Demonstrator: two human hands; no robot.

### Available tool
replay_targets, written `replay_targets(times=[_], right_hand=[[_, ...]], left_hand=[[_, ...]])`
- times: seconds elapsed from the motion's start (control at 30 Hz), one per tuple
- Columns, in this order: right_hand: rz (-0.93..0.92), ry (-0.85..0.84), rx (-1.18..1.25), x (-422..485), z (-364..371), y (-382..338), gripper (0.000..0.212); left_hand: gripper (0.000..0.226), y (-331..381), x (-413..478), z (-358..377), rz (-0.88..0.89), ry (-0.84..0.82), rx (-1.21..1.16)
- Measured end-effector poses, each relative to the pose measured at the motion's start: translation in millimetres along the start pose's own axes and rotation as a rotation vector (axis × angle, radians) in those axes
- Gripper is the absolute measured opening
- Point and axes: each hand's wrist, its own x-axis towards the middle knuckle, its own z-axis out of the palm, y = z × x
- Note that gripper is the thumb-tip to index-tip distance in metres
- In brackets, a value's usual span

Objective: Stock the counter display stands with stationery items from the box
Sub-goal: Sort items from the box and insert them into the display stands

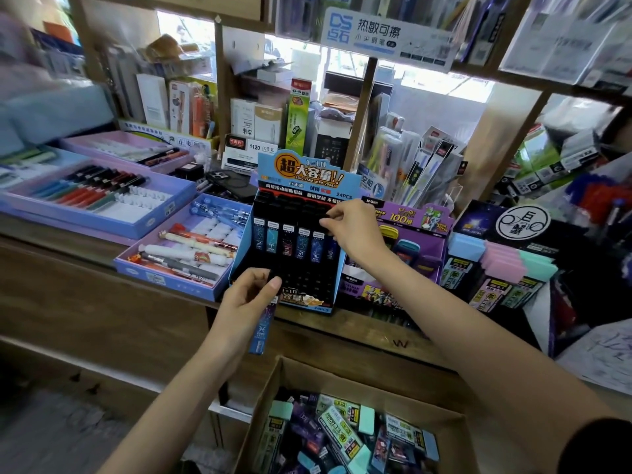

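Now, right hand [355, 230]: fingers and thumb pinch the top end of a dark tube [331, 249] at the right end of the upper row; the wrist reaches in over the counter edge
Left hand [244, 299]: curled round the upper end of a blue tube [262, 331]; the tube hangs down below the fist, in front of the lower lip of the stand and above the box
Stand [301, 176]: blue card display at the front edge of the counter [102, 268]; upper row packed with upright tubes side by side; the lower slots are dark and I cannot tell how full they are
Box [307, 374]: open below the counter; a loose heap of erasers and flat packs inside
Tight row: the pinched tube touches its neighbour; forcing it down may jam it or lift the one beside it
Counter edge: the stand is light card and sits close to the drop; a hard downward push may tip it towards the box
Hanging tube: held at one end only; a loosened grip would likely drop it
Purple stand [410, 217]: just beside the right wrist; a wide elbow swing may knock it
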Motion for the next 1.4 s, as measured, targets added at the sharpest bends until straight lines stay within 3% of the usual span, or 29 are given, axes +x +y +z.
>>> replay_targets(times=[0.13,0.27,0.43,0.6,0.67,0.77,0.83,0.9,1.13,1.4], right_hand=[[0.02,0.016,-0.051,-2,-5,-1,0.023],[-0.059,0.068,0.08,-27,-17,-9,0.015],[-0.007,-0.242,0.334,-67,-20,-20,0.015],[0.12,-0.206,0.556,-74,-25,-19,0.011],[0.129,-0.174,0.572,-67,-35,-16,0.004],[0.105,-0.037,0.55,-48,-54,-12,0.002],[0.098,0.053,0.502,-34,-63,-7,0.005],[0.094,0.089,0.438,-23,-64,-2,0.008],[0.017,0.068,0.211,-12,-37,10,0.011],[-0.082,0.05,0.09,-12,-27,12,0.012]], left_hand=[[0.016,9,1,5,-0.017,-0.013,-0.125],[0.018,19,5,14,-0.061,-0.018,-0.35],[0.025,31,8,28,-0.099,-0.034,-0.414],[0.033,40,10,44,-0.07,-0.06,-0.396],[0.032,40,14,44,-0.02,-0.048,-0.232],[0.032,38,25,29,0.207,0.004,0.35],[0.053,31,31,15,0.348,-0.069,0.781],[0.067,21,34,6,0.353,-0.163,1.018],[0.049,-5,35,-8,0.302,-0.185,1.051],[0.047,-6,35,-7,0.288,-0.158,1.021]])
